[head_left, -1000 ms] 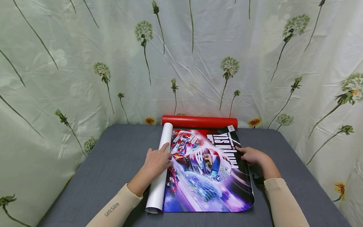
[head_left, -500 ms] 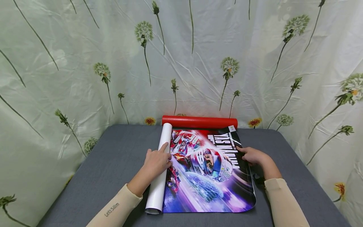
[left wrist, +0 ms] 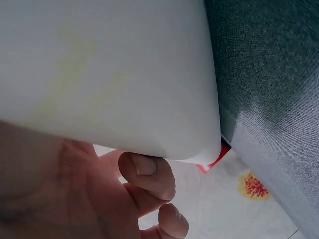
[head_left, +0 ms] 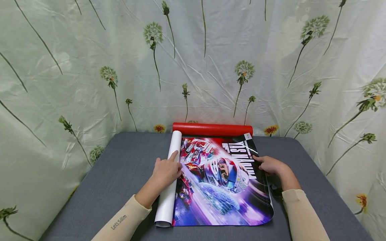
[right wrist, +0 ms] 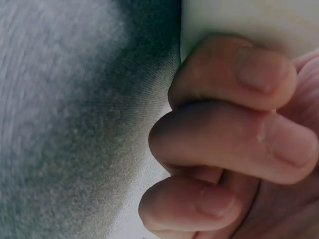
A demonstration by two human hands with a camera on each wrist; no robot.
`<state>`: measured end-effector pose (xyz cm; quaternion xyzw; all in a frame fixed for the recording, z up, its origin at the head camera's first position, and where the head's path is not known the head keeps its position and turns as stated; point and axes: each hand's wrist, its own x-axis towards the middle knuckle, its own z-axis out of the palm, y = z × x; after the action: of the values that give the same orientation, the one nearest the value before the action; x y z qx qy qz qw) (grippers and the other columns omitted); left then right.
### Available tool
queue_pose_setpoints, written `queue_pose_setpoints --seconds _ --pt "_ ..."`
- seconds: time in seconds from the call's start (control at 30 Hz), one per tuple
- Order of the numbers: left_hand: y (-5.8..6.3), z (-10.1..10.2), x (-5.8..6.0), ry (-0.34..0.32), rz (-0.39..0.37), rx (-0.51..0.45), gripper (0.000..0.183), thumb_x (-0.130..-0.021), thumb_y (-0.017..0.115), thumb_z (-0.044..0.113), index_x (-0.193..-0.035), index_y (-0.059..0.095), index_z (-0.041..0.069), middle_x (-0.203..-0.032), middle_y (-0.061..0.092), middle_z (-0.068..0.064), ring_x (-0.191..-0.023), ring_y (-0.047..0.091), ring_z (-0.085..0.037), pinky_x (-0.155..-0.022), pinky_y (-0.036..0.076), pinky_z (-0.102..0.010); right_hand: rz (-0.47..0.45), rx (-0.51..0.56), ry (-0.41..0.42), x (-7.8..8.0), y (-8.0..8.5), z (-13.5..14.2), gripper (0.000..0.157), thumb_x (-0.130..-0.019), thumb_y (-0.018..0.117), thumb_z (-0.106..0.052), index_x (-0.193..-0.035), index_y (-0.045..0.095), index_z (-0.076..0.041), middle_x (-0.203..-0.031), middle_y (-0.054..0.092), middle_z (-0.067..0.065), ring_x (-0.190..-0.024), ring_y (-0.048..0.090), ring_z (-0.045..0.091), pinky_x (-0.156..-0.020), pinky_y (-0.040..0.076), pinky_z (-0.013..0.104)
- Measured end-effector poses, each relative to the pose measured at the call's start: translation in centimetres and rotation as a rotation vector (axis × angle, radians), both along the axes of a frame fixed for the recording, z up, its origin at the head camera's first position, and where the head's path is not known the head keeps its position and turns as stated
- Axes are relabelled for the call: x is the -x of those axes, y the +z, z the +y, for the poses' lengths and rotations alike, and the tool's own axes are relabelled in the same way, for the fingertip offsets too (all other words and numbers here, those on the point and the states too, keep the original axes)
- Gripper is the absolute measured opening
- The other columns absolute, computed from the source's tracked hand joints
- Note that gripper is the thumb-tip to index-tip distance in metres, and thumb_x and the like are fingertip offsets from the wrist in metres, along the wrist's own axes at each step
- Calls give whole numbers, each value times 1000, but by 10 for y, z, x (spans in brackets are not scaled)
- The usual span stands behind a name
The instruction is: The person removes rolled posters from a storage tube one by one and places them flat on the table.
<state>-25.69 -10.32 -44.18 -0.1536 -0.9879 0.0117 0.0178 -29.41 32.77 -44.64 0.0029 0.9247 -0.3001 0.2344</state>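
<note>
A glossy racing poster (head_left: 211,197) lies partly unrolled on the table, its printed side up. Its left part is still a white roll (head_left: 166,204). My left hand (head_left: 165,172) holds this roll near its middle, the index finger laid along the top; in the left wrist view, curled fingers (left wrist: 149,174) are against the roll's side. At the poster's right edge, my right hand (head_left: 269,164) pinches the sheet, thumb on top. The right wrist view shows curled fingers (right wrist: 224,134) below the white underside (right wrist: 249,20).
Behind the poster, a red tube (head_left: 211,129) lies along the back edge of the grey table (head_left: 129,157). A dandelion-print curtain (head_left: 208,90) hangs behind and on both sides. A dark object (head_left: 275,190), too hidden to name, lies by the right wrist.
My right hand has moved slightly right, drawing the poster's right edge with it. A little more print shows, and the roll looks slightly thinner. My left hand has barely moved.
</note>
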Motion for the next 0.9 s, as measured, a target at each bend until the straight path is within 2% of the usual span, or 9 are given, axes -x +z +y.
queue_pose_setpoints --seconds 0.3,0.4,0.5,0.67,0.83,0.9 --pt "1 -1 1 14 0 12 18 -97 73 32 -112 84 28 -167 47 -11 -64 54 -22 -73 35 -41 -9 27 -11 -2 3 2 67 -100 48 1 -164 25 -2 -132 45 41 -55 38 15 -60 41 29" --pt "1 -1 2 15 5 12 18 -97 73 32 -111 84 27 -166 47 -13 -65 56 -23 -75 38 -43 -6 34 -9 -3 4 3 69 -99 47 2 -164 25 -1 -114 52 34 -52 36 12 -58 39 28" --pt "2 -1 2 14 -7 10 22 -98 74 37 -114 83 25 -166 46 -14 -70 60 -24 -79 42 -46 -2 33 -4 -3 3 4 69 -98 47 3 -163 25 0 -94 50 21 -51 35 12 -57 39 28" --pt "2 -1 3 14 -14 9 25 -95 78 41 -114 82 25 -165 47 -14 -72 63 -24 -77 42 -45 -4 25 -17 -2 2 6 68 -98 47 2 -163 26 -2 -104 53 29 -53 36 14 -58 39 29" --pt "1 -3 1 9 -18 8 17 -95 77 30 -110 84 28 -168 47 -4 -65 54 -21 -72 32 -39 -3 36 -16 -2 3 7 69 -98 47 2 -163 26 -2 -101 53 26 -53 36 13 -58 40 28" --pt "2 -3 0 6 -24 4 16 -95 75 27 -108 85 28 -169 46 -1 -64 51 -21 -71 29 -38 0 43 -15 -3 3 8 70 -97 47 2 -163 26 -1 -108 54 30 -53 36 13 -59 40 28"
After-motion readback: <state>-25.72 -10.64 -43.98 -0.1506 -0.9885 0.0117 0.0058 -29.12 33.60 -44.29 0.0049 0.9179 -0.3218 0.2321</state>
